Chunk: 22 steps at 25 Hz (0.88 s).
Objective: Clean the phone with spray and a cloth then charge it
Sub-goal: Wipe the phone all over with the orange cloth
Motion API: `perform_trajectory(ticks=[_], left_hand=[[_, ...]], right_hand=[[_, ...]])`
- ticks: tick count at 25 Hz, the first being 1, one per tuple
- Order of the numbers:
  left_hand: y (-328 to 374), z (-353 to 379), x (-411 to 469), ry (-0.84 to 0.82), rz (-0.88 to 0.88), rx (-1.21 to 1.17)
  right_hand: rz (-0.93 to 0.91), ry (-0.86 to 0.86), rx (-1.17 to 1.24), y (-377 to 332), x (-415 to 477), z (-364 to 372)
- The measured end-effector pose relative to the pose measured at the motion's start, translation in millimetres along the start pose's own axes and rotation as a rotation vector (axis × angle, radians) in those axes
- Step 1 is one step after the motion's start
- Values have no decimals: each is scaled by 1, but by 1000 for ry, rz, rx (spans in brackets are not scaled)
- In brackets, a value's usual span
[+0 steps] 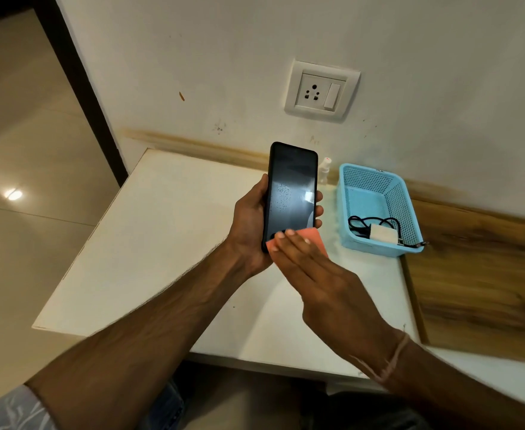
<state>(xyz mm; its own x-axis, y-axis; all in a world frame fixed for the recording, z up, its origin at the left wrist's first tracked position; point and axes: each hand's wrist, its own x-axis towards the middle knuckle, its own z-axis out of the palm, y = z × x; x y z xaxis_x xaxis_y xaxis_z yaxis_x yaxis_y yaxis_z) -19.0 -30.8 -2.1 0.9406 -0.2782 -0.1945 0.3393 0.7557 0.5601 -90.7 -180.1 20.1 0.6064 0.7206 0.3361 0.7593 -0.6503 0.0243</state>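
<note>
My left hand [248,225] grips a black phone [292,187] upright above the white table, screen toward me, with fine spray droplets on the glass. My right hand [320,274] lies flat with fingers straight, pressing a pink cloth [312,238] against the phone's lower end. A small clear spray bottle [324,170] stands behind the phone, mostly hidden by it. A white charger with a black cable [379,232] lies in the blue basket [372,184] to the right.
A wall socket with a switch [321,91] sits on the white wall above the table [162,243]. A wooden panel [478,274] borders the table on the right. Tiled floor lies to the left.
</note>
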Motion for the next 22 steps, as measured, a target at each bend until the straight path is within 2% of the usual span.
perform_trajectory(ticks=[2, 5, 7, 12, 14, 18, 22], left_hand=[[0, 1, 0, -6, -5, -8], [3, -1, 0, 27, 43, -4], [5, 1, -2, 17, 52, 5], [3, 1, 0, 2, 17, -36], [1, 3, 0, 2, 14, -45], [2, 2, 0, 46, 60, -14], [2, 0, 0, 14, 19, -61]], right_hand=[[0, -12, -7, 5, 24, -2], [207, -10, 36, 23, 48, -7], [279, -5, 36, 26, 35, -6], [115, 39, -16, -7, 9, 7], [144, 14, 7, -4, 32, 4], [346, -63, 64, 23, 37, -4], [241, -28, 16, -11, -4, 6]])
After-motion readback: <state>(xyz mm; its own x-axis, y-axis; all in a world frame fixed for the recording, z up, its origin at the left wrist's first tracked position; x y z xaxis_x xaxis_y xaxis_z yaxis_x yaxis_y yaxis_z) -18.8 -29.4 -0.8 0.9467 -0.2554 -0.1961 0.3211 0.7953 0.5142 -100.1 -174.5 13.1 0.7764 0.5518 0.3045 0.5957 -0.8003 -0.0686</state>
